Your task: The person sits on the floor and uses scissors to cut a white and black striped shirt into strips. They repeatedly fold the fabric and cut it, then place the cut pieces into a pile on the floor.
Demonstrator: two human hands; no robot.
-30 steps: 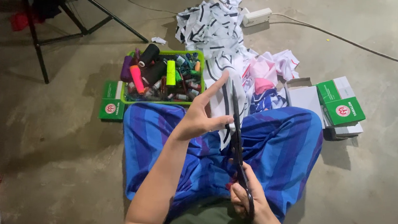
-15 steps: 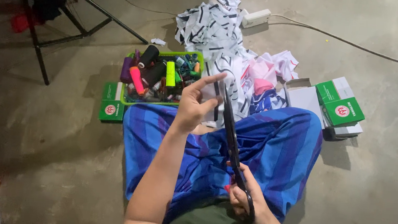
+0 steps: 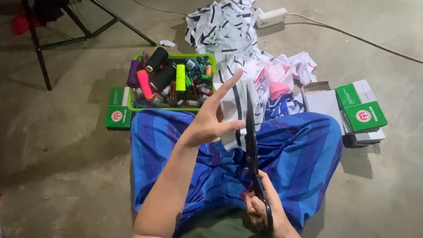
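Now a piece of white cloth with black stripes [image 3: 235, 108] is being pinched flat in the left hand [image 3: 210, 120], above the blue lap, so the black scissors [image 3: 251, 143] can be run through it. Scissor handles are being gripped by the right hand [image 3: 264, 213]. Since a second ago, the blades are being closed.

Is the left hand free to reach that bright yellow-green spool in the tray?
Probably not right away: the left hand is holding white striped cloth against the scissors. The spool lies just beyond, with nothing blocking it.
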